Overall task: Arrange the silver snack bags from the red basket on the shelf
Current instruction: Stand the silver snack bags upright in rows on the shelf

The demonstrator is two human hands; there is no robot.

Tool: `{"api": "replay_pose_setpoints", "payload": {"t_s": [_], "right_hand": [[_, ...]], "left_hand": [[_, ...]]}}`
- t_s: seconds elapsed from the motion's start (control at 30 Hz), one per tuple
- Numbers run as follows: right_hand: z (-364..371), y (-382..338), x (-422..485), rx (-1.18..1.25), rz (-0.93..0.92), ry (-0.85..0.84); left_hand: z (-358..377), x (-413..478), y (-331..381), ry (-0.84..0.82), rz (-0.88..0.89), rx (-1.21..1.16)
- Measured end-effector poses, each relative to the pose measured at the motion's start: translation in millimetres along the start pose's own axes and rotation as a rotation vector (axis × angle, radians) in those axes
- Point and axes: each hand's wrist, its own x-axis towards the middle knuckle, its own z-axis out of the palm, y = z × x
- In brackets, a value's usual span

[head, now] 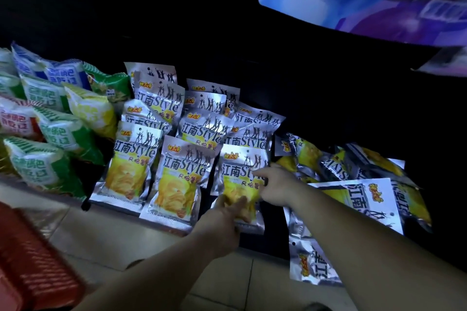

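**Fingers** [237, 203] of the left hand [222, 219]: laid fairly straight on the lower part of a silver bag [240, 166], not curled round it.

**Fingers, right hand** [274, 185]: one finger is stretched onto the same bag's right edge. Whether the others pinch the foil cannot be told.

**Silver bag:** front row of the shelf [267, 242], third from the left, leaning back with its print facing out. It sits just beside its neighbour at 9 o'clock.

**Standing rows** [202, 129]: from 10 to 12 o'clock of the held bag, more silver bags in overlapping ranks.

**Loose heap** [358, 197]: at 3 o'clock, silver bags lie flat and sideways. A few hang over the shelf's front edge toward 5 o'clock.

**Green and white bags** [50, 134]: far out at 9 o'clock, a different product.

**Red basket** [27, 260]: at 8 o'clock on the floor [121, 237], blurred, contents unreadable.

**Step in hand (judged):** squaring the third front-row bag into line.

**Next move (judged):** take a bag from the heap at 3 o'clock, turn it upright with the print forward, and stand it to the right of the rows. The tumbled bags must first be cleared from that space.
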Motion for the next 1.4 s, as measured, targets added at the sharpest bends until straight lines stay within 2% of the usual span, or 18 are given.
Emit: {"api": "replay_pose_setpoints", "payload": {"t_s": [0.13,0.27,0.4,0.53,0.67,0.77,1.0,1.1,1.27,1.4], "right_hand": [[-6.0,-2.1,5.1,0.087,-0.065,-0.044],[-8.1,-4.3,7.4,0.040,-0.090,0.060],[-7.7,-2.1,8.1,0.059,-0.088,0.063],[-14.3,5.5,5.9,0.021,-0.061,0.149],[-13.8,13.2,-1.2,0.122,-0.005,-0.081],[-12.3,8.6,-2.6,0.209,0.019,-0.127],[-13.2,-4.8,4.2,0.292,-0.006,-0.143],[-11.4,-4.9,7.9,0.283,-0.079,-0.098],[-5.8,8.3,10.1,0.234,-0.109,-0.080],[-9.4,12.7,11.9,0.141,-0.134,0.004]], "left_hand": [[-0.6,11.6,2.1,-0.032,-0.050,0.011],[0.6,31.7,0.6,-0.035,-0.037,0.026],[-6.5,40.8,2.7,-0.028,-0.072,-0.002],[-12.2,40.5,10.2,0.016,-0.086,0.049],[-9.3,31.7,13.3,0.116,-0.088,0.170],[-5.2,20.8,14.0,0.165,-0.096,0.211],[12.6,18.6,-3.9,0.235,0.013,-0.052],[16.3,26.2,-0.4,0.203,-0.030,-0.152],[10.5,34.9,7.2,0.190,-0.087,-0.176],[10.6,36.2,10.5,0.198,-0.092,-0.170]]}}
